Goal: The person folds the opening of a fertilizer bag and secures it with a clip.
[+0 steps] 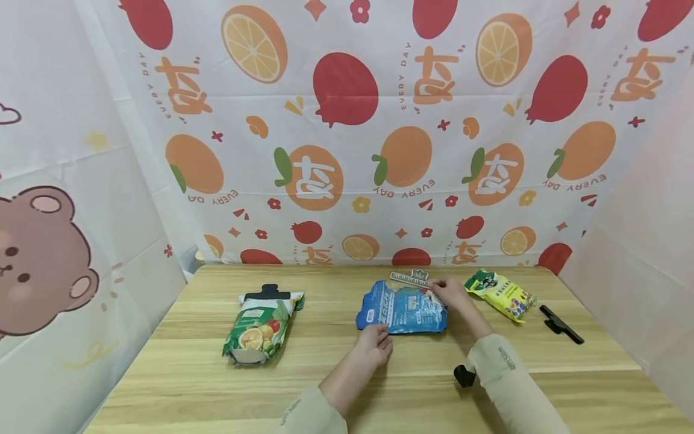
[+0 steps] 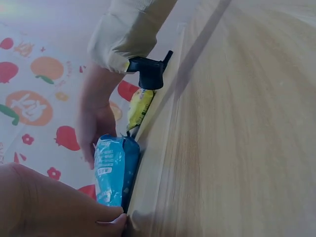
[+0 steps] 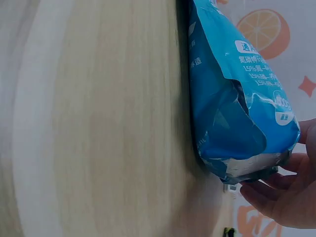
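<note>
A blue printed bag (image 1: pixel 406 310) lies on the wooden table between both hands. My left hand (image 1: pixel 374 345) is at its near left edge, thumb and a fingertip pinching it in the left wrist view. At the far right corner my right hand (image 1: pixel 450 292) holds the bag; in the right wrist view its fingers (image 3: pixel 259 195) bend about the crumpled, folded end (image 3: pixel 252 168). Just past the bag's far edge lies a silver clip (image 1: pixel 410 279) with ruler-like markings, close to the right fingertips. Whether those fingers touch the clip, I cannot tell.
To the left lies a green-and-white bag (image 1: pixel 257 331) with fruit pictures and a black clip (image 1: pixel 267 292) across its top. Right of the right hand are a yellow-green bag (image 1: pixel 501 293) and a loose black clip (image 1: pixel 562 325). A fruit-print curtain (image 1: pixel 347 181) hangs behind the table.
</note>
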Demonstrator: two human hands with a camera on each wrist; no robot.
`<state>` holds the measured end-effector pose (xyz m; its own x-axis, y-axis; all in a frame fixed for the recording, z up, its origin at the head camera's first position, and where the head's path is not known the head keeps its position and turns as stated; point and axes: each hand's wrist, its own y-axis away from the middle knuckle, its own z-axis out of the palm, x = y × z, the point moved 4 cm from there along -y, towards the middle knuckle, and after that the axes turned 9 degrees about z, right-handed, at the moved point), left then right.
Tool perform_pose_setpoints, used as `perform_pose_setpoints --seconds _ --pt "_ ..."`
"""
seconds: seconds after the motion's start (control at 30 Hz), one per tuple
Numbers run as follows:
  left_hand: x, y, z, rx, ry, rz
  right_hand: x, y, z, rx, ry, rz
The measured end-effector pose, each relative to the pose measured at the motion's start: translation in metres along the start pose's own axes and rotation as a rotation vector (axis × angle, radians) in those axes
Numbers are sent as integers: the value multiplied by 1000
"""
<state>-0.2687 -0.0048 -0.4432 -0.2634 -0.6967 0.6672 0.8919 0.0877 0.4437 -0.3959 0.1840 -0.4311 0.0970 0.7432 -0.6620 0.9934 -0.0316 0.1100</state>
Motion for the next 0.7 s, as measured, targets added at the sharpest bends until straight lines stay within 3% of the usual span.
perform_pose_setpoints --seconds 0.07,0.2,0.27,0.33,0.4,0.53,0.6,0.7 --pt "-10 -18 -5 7 18 13 3 -4 3 -37 -8 23" --pt "-60 -109 -36 63 20 13 5 -7 6 -86 -18 37" --pt "-80 -146 -48 81 24 22 5 -8 6 -106 -23 40" --pt "-90 -160 -52 103 8 54 5 -9 7 -124 -30 52" --pt "-91 -160 -51 102 9 77 5 -9 7 -142 -29 70" --pt "-75 -136 -45 64 51 111 5 -12 7 -164 -13 107" --pt "-62 -112 -37 71 88 97 4 -14 8 -177 -6 127" --pt "-46 -88 -29 108 120 97 4 -18 11 -204 -26 177"
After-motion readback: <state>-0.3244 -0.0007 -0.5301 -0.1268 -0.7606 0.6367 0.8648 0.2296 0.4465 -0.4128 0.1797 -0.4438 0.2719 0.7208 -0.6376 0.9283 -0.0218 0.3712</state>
